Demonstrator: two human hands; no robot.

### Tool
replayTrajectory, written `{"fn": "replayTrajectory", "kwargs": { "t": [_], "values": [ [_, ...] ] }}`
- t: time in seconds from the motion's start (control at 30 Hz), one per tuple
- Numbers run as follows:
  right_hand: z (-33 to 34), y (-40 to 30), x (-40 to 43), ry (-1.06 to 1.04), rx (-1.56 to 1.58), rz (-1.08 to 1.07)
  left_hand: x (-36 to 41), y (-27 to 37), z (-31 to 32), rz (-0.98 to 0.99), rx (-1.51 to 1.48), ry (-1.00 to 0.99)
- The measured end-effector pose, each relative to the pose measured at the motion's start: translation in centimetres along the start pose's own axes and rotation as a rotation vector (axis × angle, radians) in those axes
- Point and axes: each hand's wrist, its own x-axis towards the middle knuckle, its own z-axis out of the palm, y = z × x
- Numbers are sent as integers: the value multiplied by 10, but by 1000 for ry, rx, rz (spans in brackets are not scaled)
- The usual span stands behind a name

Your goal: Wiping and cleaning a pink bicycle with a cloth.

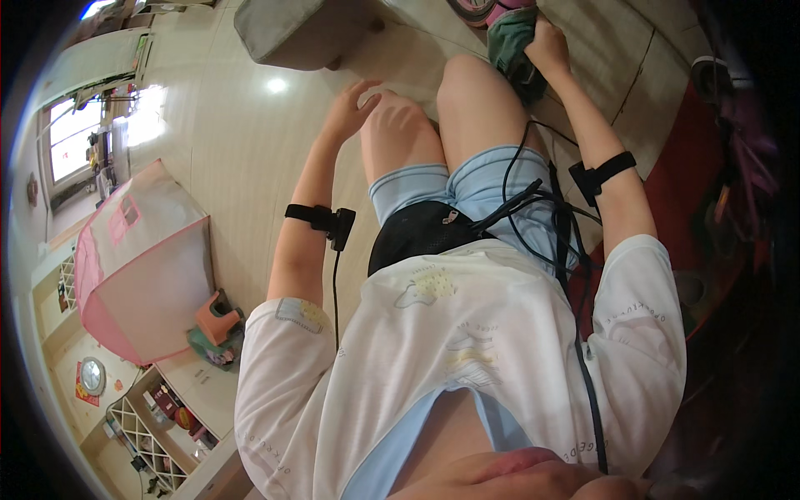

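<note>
My right hand [548,47] is at the upper right, its fingers closed on a dark green cloth [514,47] that hangs down beside my knee. Against the top end of the cloth are a pink item [497,11] and a striped, rounded thing, cut off by the picture's rim. My left hand [355,111] hovers by my other knee, its fingers apart and slightly bent, with nothing in them. Both forearms bear black straps with small devices. A black pouch [425,234] lies on my lap, and black cables [531,203] run from it.
A grey upholstered stool [300,31] stands on the tiled floor ahead. To the left are a pink and white play tent [150,269] and an orange plastic stool [219,319]. A red surface [665,169] and a dark shoe [711,78] lie to the right. Loose cables cross my thigh.
</note>
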Motion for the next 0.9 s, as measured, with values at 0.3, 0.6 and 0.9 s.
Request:
{"fn": "replayTrajectory", "kwargs": {
  "t": [0.3, 0.6, 0.9],
  "values": [
    [-43, 9, 15, 98, 112, -122, -1, -8, 15, 5, -54, 38],
    [-160, -118, 103, 451, 464, -406, 9, -3, -13, 162, 17, 60],
    [-130, -117, 114, 203, -550, -304, 13, 0, -22, 58, -96, 51]
  ]
}}
